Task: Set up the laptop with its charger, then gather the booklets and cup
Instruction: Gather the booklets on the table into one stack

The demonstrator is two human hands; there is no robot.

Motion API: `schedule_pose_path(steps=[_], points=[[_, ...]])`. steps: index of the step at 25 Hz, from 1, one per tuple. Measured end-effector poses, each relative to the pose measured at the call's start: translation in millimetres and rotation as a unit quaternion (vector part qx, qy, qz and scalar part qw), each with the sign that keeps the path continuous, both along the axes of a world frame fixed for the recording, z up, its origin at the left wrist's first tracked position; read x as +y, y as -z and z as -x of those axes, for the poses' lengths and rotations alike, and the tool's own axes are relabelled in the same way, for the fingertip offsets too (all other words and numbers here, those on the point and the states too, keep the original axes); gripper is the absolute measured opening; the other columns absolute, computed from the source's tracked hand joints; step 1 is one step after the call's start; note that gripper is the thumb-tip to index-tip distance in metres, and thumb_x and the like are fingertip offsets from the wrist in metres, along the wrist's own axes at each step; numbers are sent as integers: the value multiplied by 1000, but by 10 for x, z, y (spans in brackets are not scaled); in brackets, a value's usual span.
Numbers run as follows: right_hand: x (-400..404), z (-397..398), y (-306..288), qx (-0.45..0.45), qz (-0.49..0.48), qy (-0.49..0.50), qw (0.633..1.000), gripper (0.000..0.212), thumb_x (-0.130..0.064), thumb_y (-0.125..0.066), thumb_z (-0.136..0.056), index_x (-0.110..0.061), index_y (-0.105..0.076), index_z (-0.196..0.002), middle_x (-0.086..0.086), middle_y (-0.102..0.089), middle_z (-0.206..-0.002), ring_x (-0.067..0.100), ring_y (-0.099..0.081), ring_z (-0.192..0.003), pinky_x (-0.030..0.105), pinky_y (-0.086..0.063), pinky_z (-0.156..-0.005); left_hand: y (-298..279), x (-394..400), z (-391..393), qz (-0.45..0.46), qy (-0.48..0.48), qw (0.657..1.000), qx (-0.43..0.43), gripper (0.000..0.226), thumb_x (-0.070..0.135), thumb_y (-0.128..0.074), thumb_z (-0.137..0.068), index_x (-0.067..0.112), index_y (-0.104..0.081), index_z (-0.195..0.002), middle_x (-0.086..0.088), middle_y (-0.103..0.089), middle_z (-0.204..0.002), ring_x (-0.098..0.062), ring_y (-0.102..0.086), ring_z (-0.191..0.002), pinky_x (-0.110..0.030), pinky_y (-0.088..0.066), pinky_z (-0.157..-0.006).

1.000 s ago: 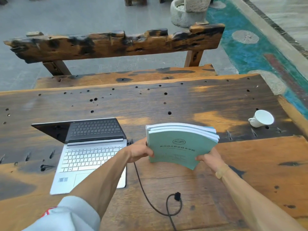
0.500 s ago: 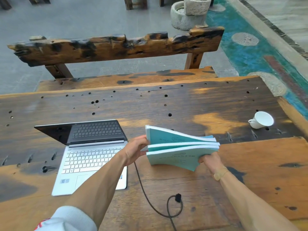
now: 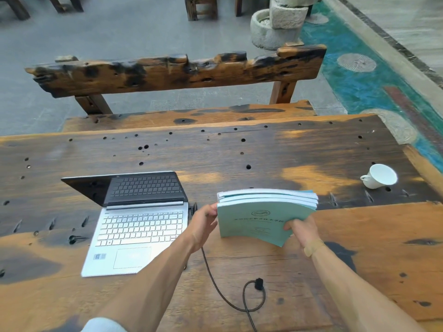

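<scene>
A stack of teal booklets [image 3: 259,219] stands on edge on the wooden table [image 3: 239,152], tilted toward me. My left hand [image 3: 203,224] presses its left edge and my right hand [image 3: 300,232] grips its lower right corner. The silver laptop [image 3: 139,226] lies open at the left. Its black charger cable [image 3: 215,286] runs from the laptop's right side down to the near edge. A white cup [image 3: 380,176] lies on its side at the far right.
A rough wooden bench [image 3: 182,70] stands behind the table. Stone blocks [image 3: 275,22] sit on the floor beyond it. The table's right edge is close to the cup.
The booklets were fanned apart half a second ago; now they are squared together and stood on edge again. The view has shifted slightly downward.
</scene>
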State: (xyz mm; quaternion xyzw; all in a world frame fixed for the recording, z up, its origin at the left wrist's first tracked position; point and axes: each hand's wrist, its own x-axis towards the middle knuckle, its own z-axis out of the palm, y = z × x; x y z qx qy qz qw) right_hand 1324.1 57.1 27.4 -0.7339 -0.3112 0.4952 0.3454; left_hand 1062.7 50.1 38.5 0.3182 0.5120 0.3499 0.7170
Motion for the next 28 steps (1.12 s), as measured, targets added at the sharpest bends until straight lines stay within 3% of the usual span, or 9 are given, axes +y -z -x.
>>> schedule_pose_path(steps=[3,6,8,10,13,17,22,25,28], points=[[26,-21,26,-13,8,-18,1000,33,19,-60,-67,-1,-66,-93,13,-67,-95,29,-59,-95,30,-45,-75,8,-56,132,-16,83,996,40,75,-15,-36,-66,29,-72,-115,12,-64,-130,-7,-49,-129,-33,-36,-107],[6,-35,-28,-3,13,-34,999,33,19,-61,-68,-4,-66,-91,11,-68,-93,29,-59,-94,30,-45,-72,33,-64,98,-39,146,973,177,62,0,-71,-73,29,-59,-127,14,-64,-126,-6,-52,-124,-30,-41,-100],[-7,-54,-53,18,10,-53,998,34,19,-63,-67,-8,-67,-88,6,-69,-90,28,-61,-92,28,-46,-68,5,-39,-29,-41,102,975,195,54,5,-80,-73,23,-62,-121,10,-69,-115,-10,-60,-113,-21,-47,-86],[-22,-63,-78,38,9,-64,997,37,20,-65,-63,-10,-68,-84,4,-71,-88,30,-63,-93,33,-51,-73,-58,5,-164,-41,36,980,194,41,-9,-70,-77,17,-67,-109,6,-71,-107,-14,-62,-104,-18,-49,-75],[-4,-68,-95,65,10,-41,997,41,20,-68,-56,-9,-70,-85,9,-74,-94,33,-66,-96,48,-55,-84,-114,93,-238,-20,-7,978,207,44,-21,-55,-75,15,-67,-97,-1,-69,-101,-19,-59,-102,-25,-49,-72],[14,-69,-187,52,-20,-62,997,43,25,-67,-61,-14,-67,-78,3,-70,-87,28,-63,-89,35,-49,-78,-110,112,-218,-27,-14,976,215,48,-23,-57,-73,17,-66,-97,-1,-69,-104,-17,-59,-100,-27,-49,-74],[-105,-135,-28,40,2,-95,995,42,22,-68,-64,-14,-67,-84,8,-72,-96,31,-63,-100,39,-51,-85,45,86,-201,-20,8,978,208,48,-19,-62,-69,13,-68,-104,-2,-72,-108,-19,-62,-104,-31,-52,-82],[-120,-152,6,28,18,-114,993,43,24,-61,-69,-17,-63,-82,3,-67,-92,23,-60,-93,28,-47,-73,162,91,-236,1,-9,982,187,52,-21,-62,-68,6,-65,-113,-8,-71,-113,-24,-61,-109,-31,-50,-83],[-87,-186,61,-4,38,-132,990,41,24,-53,-70,-14,-61,-83,2,-65,-89,22,-57,-93,27,-46,-71,187,103,-244,10,6,982,188,56,-23,-58,-67,5,-62,-116,-8,-70,-114,-25,-60,-111,-33,-49,-86]])
